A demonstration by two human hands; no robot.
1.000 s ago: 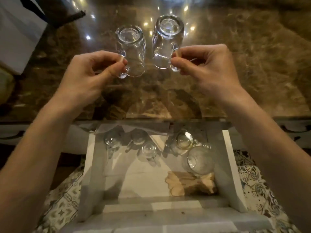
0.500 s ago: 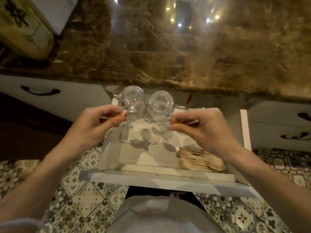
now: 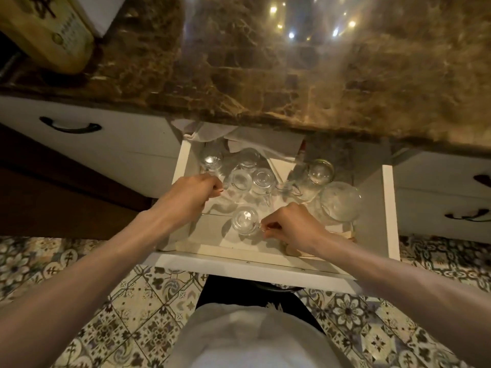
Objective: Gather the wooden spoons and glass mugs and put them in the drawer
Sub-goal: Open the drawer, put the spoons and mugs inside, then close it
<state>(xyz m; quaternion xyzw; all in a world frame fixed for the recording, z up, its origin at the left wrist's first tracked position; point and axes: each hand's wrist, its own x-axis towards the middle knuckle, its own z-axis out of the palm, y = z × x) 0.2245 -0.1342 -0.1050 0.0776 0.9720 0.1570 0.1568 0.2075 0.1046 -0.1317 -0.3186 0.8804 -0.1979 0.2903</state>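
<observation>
Countertop (image 3: 265, 75): brown marble, spans top of view, w/ light glints; overhangs the back of the open drawer.
Floor (image 3: 106, 314): patterned tiles, under the drawer and both forearms.
Drawer (image 3: 252, 264): white, pulled out under the counter edge, front rail nearest the person; holds glassware across back and right, crumpled paper at the back.
Closed drawers: one at left w/ dark handle (image 3: 70, 126), more at right of the open one.
Wooden board (image 3: 45, 30): upper-left corner on the counter, dark printed marks on it.
Glass bowl (image 3: 341, 201): largest glass piece, right side of drawer, just behind the right hand.
Back mugs (image 3: 263, 179): cluster of clear mugs standing mouth-down, mid-back of drawer, close together; exact count hard to tell.
Left hand (image 3: 190, 195): fingers curled and pressed together at the handle of a mug (image 3: 240, 180) in the left part of the cluster; mug sits just right of the fingertips, on the drawer floor.
Right hand (image 3: 292, 225): thumb + forefinger pinching the handle of the front mug (image 3: 244, 220); mug is directly left of the fingertips, alone in the front-middle of the drawer, apart from the cluster.
Wooden spoons (image 3: 348, 233): front-right corner of drawer, mostly hidden under the right wrist; only pale wood edges show.
</observation>
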